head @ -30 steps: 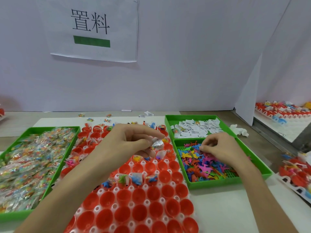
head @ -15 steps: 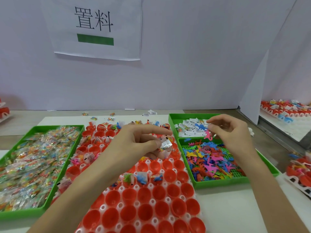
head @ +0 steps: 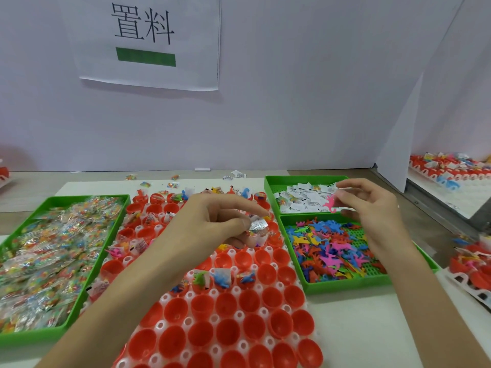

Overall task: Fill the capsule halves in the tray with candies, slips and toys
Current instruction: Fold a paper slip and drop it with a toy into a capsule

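Three green bins: candy bin (head: 32, 337), slip bin (head: 305, 178), toy bin (head: 345, 287). Two hands: left hand (head: 212, 221), right hand (head: 372, 205). One capsule tray (head: 162, 298). One wall sign (head: 148, 41).

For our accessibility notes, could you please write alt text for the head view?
A person's left hand pinches a shiny packet above a white tray of red capsule halves, while the right hand pinches a pink toy over a green bin of paper slips. Green bins of toys and wrapped candies flank the tray.

Flanking tray (head: 159, 326): candy bin (head: 85, 199), toy bin (head: 345, 287) (close); near capsule halves (head: 202, 333) unobstructed.
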A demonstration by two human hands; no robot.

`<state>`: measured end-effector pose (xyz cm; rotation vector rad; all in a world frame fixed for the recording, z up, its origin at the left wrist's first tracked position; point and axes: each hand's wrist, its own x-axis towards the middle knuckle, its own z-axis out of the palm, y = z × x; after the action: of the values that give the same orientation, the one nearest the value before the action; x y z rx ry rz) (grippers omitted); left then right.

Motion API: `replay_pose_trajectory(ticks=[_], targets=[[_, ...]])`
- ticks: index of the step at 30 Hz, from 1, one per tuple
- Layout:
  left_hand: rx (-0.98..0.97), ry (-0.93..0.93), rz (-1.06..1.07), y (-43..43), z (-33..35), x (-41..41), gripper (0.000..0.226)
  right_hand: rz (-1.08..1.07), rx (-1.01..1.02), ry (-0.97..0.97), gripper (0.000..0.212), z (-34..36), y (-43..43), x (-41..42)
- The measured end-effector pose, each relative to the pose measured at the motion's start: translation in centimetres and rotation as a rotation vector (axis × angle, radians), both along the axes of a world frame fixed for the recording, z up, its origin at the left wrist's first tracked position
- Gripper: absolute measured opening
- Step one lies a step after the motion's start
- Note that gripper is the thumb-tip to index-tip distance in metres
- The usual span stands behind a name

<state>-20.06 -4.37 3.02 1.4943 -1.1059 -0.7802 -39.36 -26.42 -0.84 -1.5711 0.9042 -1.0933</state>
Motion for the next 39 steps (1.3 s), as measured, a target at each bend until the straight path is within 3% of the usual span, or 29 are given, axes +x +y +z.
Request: replay_pose_trajectory(ticks=[7, 10, 15, 19, 23, 30, 39], targets=[[-0.019, 0.026, 0.012, -0.4, -1.0, -0.5, 0.033, 0.47, 0.149, -0.251, 0.013, 1.4, 5.9, 3.3], [-0.04, 0.056, 0.043, -0.7, -1.4, -0.7, 0.032, 0.555, 0.188, -0.317, 0.014, 1.1, 8.1, 4.8], [-0.118, 0.112, 0.102, -1.1, -2.1, -1.6, 0.029, 0.44, 0.152, -0.399, 0.012, 0.3, 9.9, 5.7], [-0.169, 0.175, 0.113, -1.3, -2.4, -2.1, 0.025, 0.31, 0.052, -0.357, 0.012, -0.5, 10.6, 6.3], [-0.18, 0.265, 0.077, -1.2, -2.5, -2.6, 0.024, 0.172, -0.141, -0.275, 0.028, -0.9, 11.2, 6.5], [-0.223, 0.344, 0.121, -1.2, -2.5, -2.9, 0.024, 0.015, -0.584, -0.138, 0.019, -0.8, 11.6, 6.2], [-0.202, 0.421, 0.097, -1.2, -2.3, -3.2, 0.022, -0.048, -0.873, -0.006, 0.015, -1.5, 10.9, 6.0]])
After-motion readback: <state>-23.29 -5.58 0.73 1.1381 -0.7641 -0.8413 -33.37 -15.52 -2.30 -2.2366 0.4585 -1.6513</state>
